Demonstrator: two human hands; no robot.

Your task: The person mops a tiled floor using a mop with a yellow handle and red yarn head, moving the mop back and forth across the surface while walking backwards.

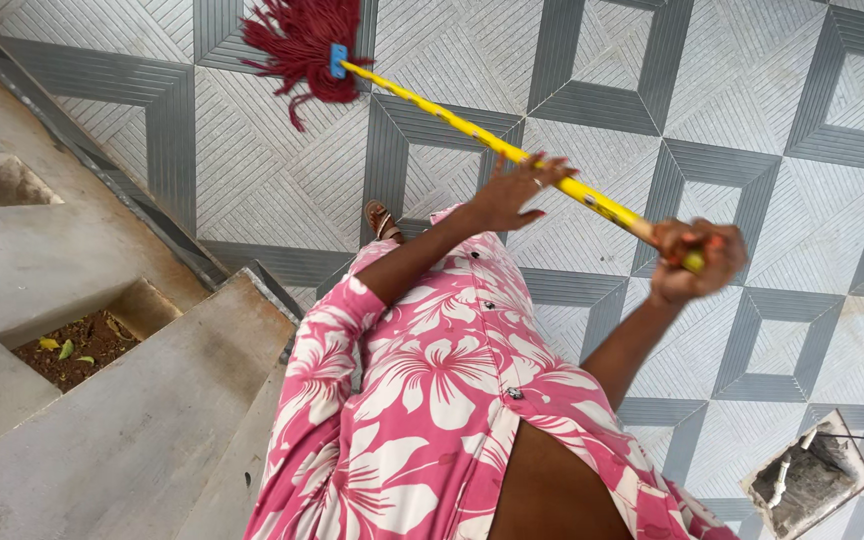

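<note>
Mop (pixel 302 45), dark red string head on grey patterned floor tiles (pixel 272 170), yellow handle (pixel 472 135) slanting back to the person. Left hand (pixel 517 192) rests on mid-handle, fingers loosely spread. Right hand (pixel 697 258) fisted tight around the handle's end. Concrete steps (pixel 102 300) lie beside.

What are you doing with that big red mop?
A person in a pink flowered dress holds a mop with both hands. The right hand grips the top end of the yellow handle, and the left hand rests on it further down, fingers partly spread. The red mop head lies on the grey patterned floor tiles. Concrete steps are on the left, beside a sandalled foot.
</note>
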